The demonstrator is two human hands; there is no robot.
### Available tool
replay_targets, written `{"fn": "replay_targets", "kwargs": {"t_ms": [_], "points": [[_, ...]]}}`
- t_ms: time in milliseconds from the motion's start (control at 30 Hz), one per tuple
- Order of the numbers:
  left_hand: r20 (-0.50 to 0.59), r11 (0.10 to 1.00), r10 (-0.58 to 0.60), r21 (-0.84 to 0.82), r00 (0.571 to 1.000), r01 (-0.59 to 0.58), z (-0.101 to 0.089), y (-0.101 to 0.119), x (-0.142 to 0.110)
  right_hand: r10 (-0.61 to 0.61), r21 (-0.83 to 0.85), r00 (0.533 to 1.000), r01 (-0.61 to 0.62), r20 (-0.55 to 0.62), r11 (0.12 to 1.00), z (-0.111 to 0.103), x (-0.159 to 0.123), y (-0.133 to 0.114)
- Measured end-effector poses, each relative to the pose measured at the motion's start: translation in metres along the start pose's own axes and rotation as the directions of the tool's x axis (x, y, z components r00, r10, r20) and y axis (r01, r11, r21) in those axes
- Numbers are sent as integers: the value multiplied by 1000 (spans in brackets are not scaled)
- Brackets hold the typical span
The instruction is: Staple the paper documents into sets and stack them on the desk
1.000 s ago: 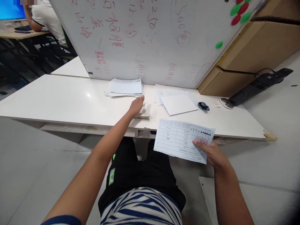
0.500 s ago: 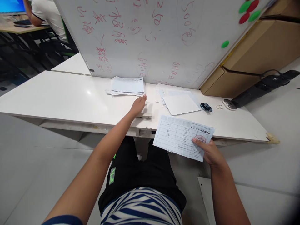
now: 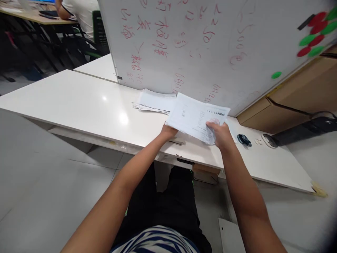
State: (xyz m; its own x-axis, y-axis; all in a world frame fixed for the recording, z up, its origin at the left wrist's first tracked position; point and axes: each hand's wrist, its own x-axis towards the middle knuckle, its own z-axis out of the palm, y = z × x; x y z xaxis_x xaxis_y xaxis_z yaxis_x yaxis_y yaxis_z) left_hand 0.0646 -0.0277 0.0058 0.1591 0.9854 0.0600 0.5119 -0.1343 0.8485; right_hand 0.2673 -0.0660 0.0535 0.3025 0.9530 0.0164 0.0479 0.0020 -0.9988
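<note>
Right fingers [image 3: 213, 125] grip printed paper [image 3: 193, 115] by right end — rest leftward.

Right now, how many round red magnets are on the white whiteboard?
4, clustered upper right on the whiteboard: uppermost red magnet, second red magnet just beneath, third red magnet lower, fourth red magnet lowest and leftmost. More may be hidden.
</note>
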Motion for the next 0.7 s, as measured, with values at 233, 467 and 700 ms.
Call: {"fn": "replay_targets", "kwargs": {"t_ms": [233, 467, 700], "points": [[-52, 996, 30, 85, 998, -25, 2, 3, -4, 20, 23, 952, -28, 304, 999, 139, 109, -32], [-85, 983, 58, 176, 995, -42, 1, 5, -10, 181, -448, 944, -40, 275, 893, 204, 156, -2], [-50, 979, 74, 192, 996, -63, 2, 5, -11, -159, -875, 964, 261, 214, 407, 205, 152, 35]]}}
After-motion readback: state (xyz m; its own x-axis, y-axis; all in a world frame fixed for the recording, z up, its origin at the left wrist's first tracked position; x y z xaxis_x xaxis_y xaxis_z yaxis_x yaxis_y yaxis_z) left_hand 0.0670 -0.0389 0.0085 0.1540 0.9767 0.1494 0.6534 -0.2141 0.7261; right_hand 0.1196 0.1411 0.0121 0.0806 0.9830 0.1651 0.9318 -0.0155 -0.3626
